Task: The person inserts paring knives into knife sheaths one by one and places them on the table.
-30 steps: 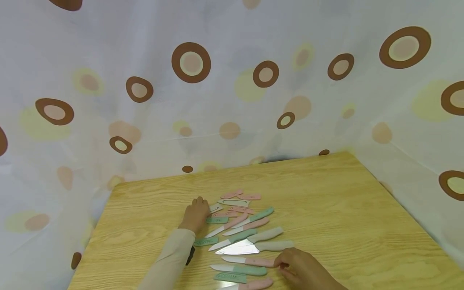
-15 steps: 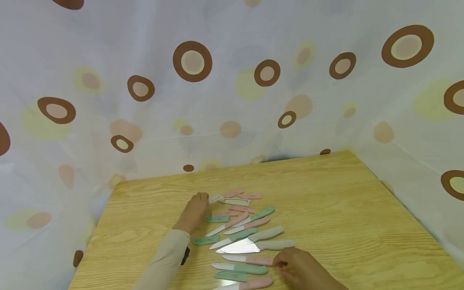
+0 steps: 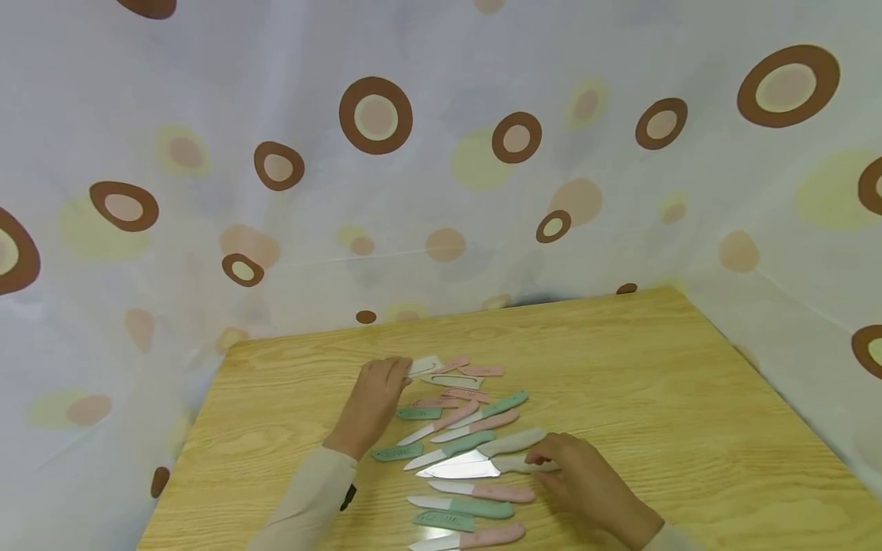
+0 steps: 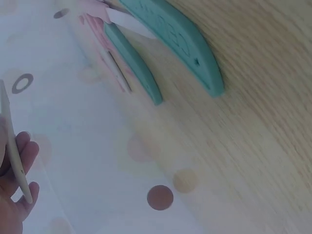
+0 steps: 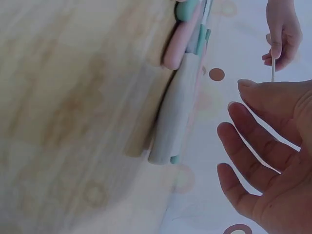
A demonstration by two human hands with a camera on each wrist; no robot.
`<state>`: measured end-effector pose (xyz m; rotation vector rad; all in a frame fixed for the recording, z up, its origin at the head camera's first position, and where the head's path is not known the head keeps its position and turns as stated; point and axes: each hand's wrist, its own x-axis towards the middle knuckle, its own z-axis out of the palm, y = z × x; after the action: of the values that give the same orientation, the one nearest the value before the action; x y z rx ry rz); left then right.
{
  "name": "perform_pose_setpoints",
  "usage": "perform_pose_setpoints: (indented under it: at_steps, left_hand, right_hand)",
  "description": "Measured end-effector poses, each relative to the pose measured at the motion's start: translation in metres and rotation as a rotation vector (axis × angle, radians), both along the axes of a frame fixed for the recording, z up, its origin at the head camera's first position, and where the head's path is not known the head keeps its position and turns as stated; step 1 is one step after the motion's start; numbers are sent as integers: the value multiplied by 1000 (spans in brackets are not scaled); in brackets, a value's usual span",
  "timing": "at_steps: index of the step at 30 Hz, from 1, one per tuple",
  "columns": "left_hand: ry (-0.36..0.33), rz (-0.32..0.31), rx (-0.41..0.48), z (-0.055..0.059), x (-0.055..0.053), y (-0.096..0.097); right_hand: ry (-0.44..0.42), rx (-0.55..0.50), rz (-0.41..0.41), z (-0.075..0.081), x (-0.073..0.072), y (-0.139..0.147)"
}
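My left hand (image 3: pixel 368 402) pinches a white knife sheath (image 3: pixel 423 366) above the far end of the pile. The left wrist view shows this sheath (image 4: pixel 16 156) edge-on between thumb and fingers. My right hand (image 3: pixel 586 478) hovers at the handle of a large white knife (image 3: pixel 511 464). In the right wrist view the right hand's fingers (image 5: pixel 243 156) are spread and loosely bent, apart from the white handle (image 5: pixel 174 109). Beside that knife lie another white-handled knife (image 3: pixel 517 441) and a pink-handled knife (image 3: pixel 506 494).
Several pink- and green-handled knives lie in a column on the wooden table (image 3: pixel 689 428), blades pointing left. Loose sheaths lie among them: a green sheath (image 3: pixel 397 453), another green sheath (image 3: pixel 444 521), a white sheath (image 3: pixel 451 381) and several pink ones. A patterned curtain (image 3: pixel 441 191) surrounds the table.
My left hand has moved the white sheath away and to the right, near the pink sheaths. My right hand has left the pink knife's handle and shifted up to the white knife's handle.
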<state>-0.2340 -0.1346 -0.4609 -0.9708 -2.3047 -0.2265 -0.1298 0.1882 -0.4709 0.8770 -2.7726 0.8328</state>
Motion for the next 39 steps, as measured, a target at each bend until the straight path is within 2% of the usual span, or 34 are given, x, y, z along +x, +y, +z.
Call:
perform_pose_setpoints:
  at_steps: [3, 7, 11, 15, 22, 26, 32, 39]
  left_hand:
    - [20, 18, 11, 3, 6, 3]
    - [1, 22, 23, 8, 12, 5]
    - [-38, 24, 5, 15, 19, 6]
    - [-58, 11, 23, 16, 24, 7]
    - [-82, 4, 31, 11, 29, 7]
    - [-63, -2, 12, 10, 32, 5]
    - [-56, -14, 29, 10, 33, 1]
    - [-54, -9, 29, 8, 31, 1]
  right_hand:
    - [8, 31, -6, 2, -7, -1]
    - [-3, 96, -2, 1, -16, -2]
    - [-26, 169, 15, -8, -24, -4]
    - [-33, 221, 29, -18, -29, -8]
    - [-55, 246, 68, -23, -29, -12]
    - [-23, 270, 69, -24, -29, -14]
    - [42, 308, 49, -23, -26, -18]
    - [102, 344, 0, -13, -19, -15]
